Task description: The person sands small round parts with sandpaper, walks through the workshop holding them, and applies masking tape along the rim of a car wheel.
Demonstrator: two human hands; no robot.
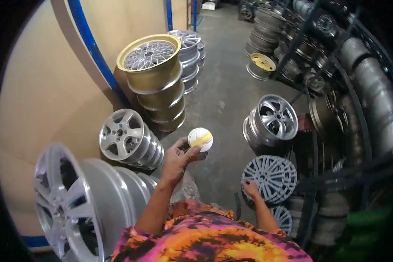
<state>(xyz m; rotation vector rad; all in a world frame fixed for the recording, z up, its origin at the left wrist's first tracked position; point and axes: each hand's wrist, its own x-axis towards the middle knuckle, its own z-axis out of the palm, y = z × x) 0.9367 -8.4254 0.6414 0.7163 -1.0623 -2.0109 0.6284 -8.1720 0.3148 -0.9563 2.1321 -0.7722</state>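
My left hand [179,158] is raised in front of me, fingers closed on a small round white tin with a yellow band [200,139]. My right hand [250,188] reaches down to the right and rests on the rim of a grey multi-spoke wheel [268,177] that leans upright with others behind it. Whether those fingers grip the rim or only touch it is unclear. Both forearms rise from a bright pink, orange and yellow shirt at the bottom edge.
Silver alloy wheels lean at lower left [81,203] and left [126,139]. A stack of gold-rimmed wheels [155,78] stands by the beige wall. A chrome wheel [273,120] sits right of the grey concrete aisle [225,87]. Dark racks of wheels [336,65] line the right side.
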